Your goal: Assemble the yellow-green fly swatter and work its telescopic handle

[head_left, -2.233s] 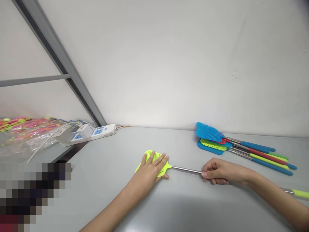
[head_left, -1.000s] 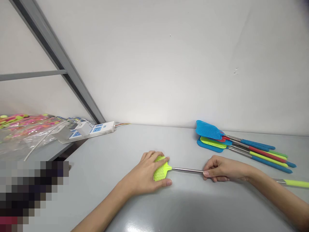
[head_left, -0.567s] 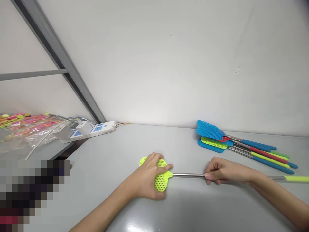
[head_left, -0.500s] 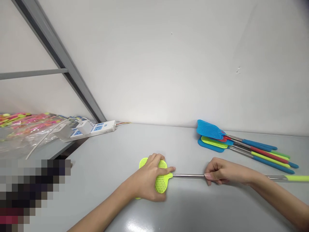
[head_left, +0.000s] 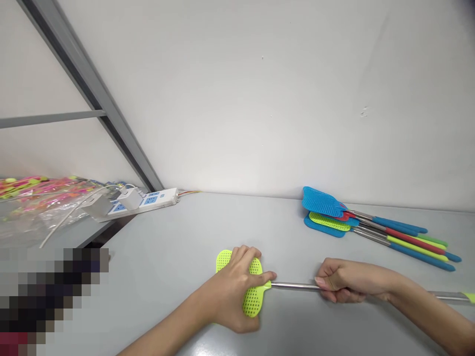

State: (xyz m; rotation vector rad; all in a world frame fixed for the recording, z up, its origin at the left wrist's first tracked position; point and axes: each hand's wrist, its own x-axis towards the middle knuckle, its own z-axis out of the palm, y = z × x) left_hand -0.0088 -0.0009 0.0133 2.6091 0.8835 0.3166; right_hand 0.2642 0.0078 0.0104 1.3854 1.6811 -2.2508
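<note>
A yellow-green fly swatter lies crosswise in front of me, its perforated head point(head_left: 253, 300) at the left and its thin metal rod point(head_left: 297, 286) running right. My left hand point(head_left: 237, 287) is spread over the head, with thumb and fingers gripping its opposite edges; much of the head is hidden beneath it. Further along, my right hand point(head_left: 339, 281) is closed round the rod, thumb against curled fingers. Past my right forearm the rod shows again, and a bit of the yellow-green handle point(head_left: 470, 297) is cut off by the frame edge.
Several fly swatters with blue heads point(head_left: 322, 201) and coloured handles lie piled at the back right, near the wall. A white power strip point(head_left: 166, 197) with plugs sits back left. Beside it are plastic-bagged colourful items point(head_left: 55, 195) and a grey metal frame point(head_left: 111, 118).
Both hands and the swatter head sit slightly lower in view, the head a little further right. The handle has shifted right, so less of it shows. Both grips stay the same.
</note>
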